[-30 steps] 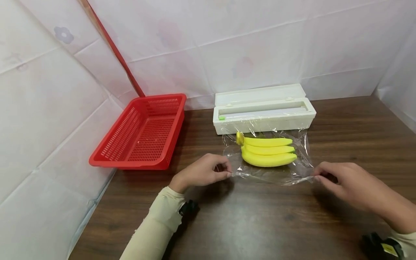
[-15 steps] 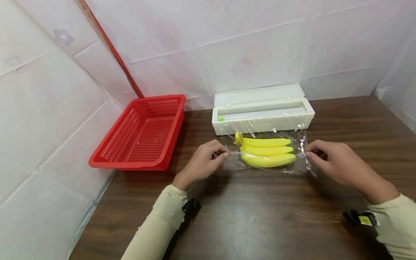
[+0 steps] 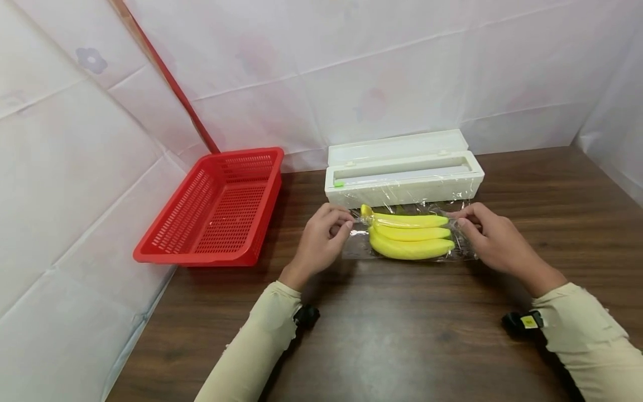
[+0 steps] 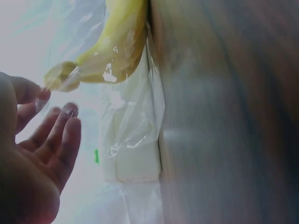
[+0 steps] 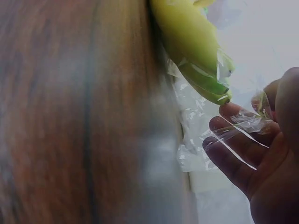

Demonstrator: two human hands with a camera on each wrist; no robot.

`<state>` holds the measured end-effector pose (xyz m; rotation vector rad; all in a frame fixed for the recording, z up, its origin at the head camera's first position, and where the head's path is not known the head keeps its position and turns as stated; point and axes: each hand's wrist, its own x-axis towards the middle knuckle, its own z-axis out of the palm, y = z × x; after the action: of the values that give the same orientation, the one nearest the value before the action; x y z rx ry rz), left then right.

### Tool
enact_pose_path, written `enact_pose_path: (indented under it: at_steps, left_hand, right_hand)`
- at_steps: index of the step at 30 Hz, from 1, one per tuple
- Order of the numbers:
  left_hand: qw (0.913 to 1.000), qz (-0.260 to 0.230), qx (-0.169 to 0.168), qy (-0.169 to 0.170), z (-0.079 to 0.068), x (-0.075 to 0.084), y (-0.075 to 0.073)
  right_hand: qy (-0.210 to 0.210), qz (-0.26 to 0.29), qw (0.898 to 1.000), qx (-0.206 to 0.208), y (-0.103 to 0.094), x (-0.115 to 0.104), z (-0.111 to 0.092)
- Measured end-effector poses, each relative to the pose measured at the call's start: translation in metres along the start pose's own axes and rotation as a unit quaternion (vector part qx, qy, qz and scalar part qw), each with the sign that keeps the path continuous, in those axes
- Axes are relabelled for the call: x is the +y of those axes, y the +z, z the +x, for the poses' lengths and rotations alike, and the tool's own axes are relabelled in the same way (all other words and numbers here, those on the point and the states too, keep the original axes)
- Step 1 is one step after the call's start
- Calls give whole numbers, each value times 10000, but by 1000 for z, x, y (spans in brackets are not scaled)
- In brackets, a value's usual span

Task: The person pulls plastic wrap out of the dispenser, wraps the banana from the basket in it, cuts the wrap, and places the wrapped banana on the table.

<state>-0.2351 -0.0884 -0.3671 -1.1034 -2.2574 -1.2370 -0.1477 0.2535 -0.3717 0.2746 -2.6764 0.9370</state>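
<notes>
A bunch of yellow bananas (image 3: 411, 234) lies on a clear sheet of plastic wrap (image 3: 358, 245) on the table, with the wrap folded up over part of it. My left hand (image 3: 324, 234) pinches the wrap between thumb and forefinger beside the stem end. On the tip side my right hand (image 3: 494, 237) pinches another part of the wrap. In the right wrist view the crumpled wrap (image 5: 250, 122) passes between thumb and fingers, close to the banana tips. The left wrist view has the banana stem (image 4: 63, 77) just beyond the pinching fingertips.
Behind the bananas stands a white wrap dispenser box (image 3: 404, 192), its lid (image 3: 397, 146) raised and wrap trailing over its front. A red plastic basket (image 3: 231, 220) is at the left. A pale cloth wall (image 3: 392, 67) closes the back of the brown table (image 3: 392, 340).
Both hands have moved away from me toward the dispenser, carrying the near edge of the wrap up and over the bananas. The right hand has also come in to the left.
</notes>
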Motion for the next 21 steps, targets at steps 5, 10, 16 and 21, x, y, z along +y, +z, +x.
enact_pose_path:
  at_steps: [5,10,16,21]
  left_hand:
    - [9999,0,115,94,4,-1,6]
    - [9988,-417,-112,240,7,-1,8]
    - [9966,-593,-205,542,12,-1,10]
    - [9978,-269,-150,584,16,1,10]
  right_hand:
    - [297,25,9995,129,3,1,4]
    - [547,35,9981,282,5,1,10]
    - [784,98,9968,155,6,0,15]
    - [770,54,9970,-42,-2,-7,15]
